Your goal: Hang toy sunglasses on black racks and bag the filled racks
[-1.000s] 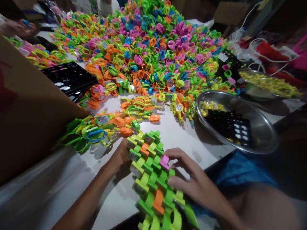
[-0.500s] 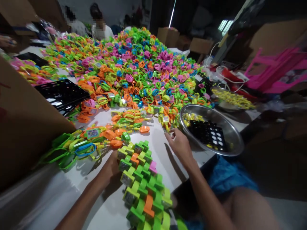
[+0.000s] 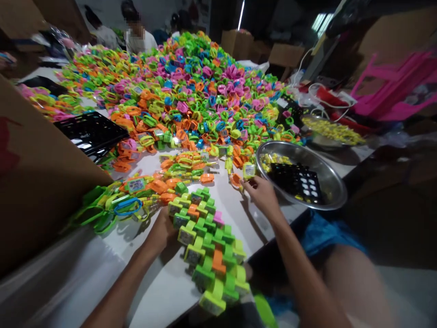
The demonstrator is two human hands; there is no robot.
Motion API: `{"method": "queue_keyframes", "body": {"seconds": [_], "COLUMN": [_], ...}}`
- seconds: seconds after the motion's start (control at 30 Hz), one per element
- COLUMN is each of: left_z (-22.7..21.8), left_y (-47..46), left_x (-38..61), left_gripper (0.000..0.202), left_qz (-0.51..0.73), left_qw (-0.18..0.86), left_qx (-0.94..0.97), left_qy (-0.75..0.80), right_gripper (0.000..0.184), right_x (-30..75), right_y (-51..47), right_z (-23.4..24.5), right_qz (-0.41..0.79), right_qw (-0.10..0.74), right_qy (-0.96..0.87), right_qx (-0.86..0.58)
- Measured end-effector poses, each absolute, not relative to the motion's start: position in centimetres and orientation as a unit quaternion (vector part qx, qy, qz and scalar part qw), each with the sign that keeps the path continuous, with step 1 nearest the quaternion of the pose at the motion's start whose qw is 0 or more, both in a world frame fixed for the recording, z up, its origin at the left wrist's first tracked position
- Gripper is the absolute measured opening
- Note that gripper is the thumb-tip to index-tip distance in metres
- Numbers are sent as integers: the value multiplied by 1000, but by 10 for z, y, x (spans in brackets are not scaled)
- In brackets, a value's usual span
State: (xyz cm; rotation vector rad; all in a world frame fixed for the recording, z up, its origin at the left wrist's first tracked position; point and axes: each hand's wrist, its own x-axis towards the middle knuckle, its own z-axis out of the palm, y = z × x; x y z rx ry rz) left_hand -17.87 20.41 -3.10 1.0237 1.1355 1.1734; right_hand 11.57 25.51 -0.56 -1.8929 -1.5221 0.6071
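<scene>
A slanting block of closely packed toy watches (image 3: 208, 241), mostly green and yellow with a few orange and one pink, stretches from the table towards me. My left hand (image 3: 165, 230) is closed at its far left edge, with the fingertips hidden behind the watches. My right hand (image 3: 264, 193) pinches at a yellow toy watch with a pale square face (image 3: 249, 171); its fingertips are partly hidden. Close beside those fingers lies an orange watch (image 3: 235, 180). Left of the block, more watches with yellow tube-like straps (image 3: 160, 186) lie in rows on the white table (image 3: 225, 200).
A big mound of coloured watches (image 3: 191, 91) covers the far table. At right stands a metal bowl (image 3: 336, 198) holding yellow pieces and a black slotted tray (image 3: 293, 182). Black trays (image 3: 90, 132) and a cardboard box (image 3: 44, 182) are at left. Other people (image 3: 138, 41) sit behind.
My right hand has shifted slightly right, and the yellow watch now stands at its fingertips. The block's near end appears higher in view, with my left hand still at its edge; the camera has also moved.
</scene>
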Motion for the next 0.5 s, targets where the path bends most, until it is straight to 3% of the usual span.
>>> {"method": "queue_keyframes", "body": {"seconds": [0.13,0.27,0.4,0.5], "left_z": [-24,-28,-37,-36], "left_y": [203,203,205,204], "left_x": [-172,-170,-177,-181], "left_gripper": [53,64,59,54], "left_qz": [488,480,444,422], "left_qw": [560,529,470,478], "left_qx": [410,392,456,433], "left_qy": [530,579,612,638], "right_gripper": [50,43,29,20], "right_x": [126,116,104,104], "right_y": [186,129,100,90], "right_z": [-4,-15,-32,-40], "right_qz": [387,556,608,570], "right_qw": [369,391,354,356], "right_qy": [-527,-434,-434,-491], "right_qx": [-660,-591,-562,-555]}}
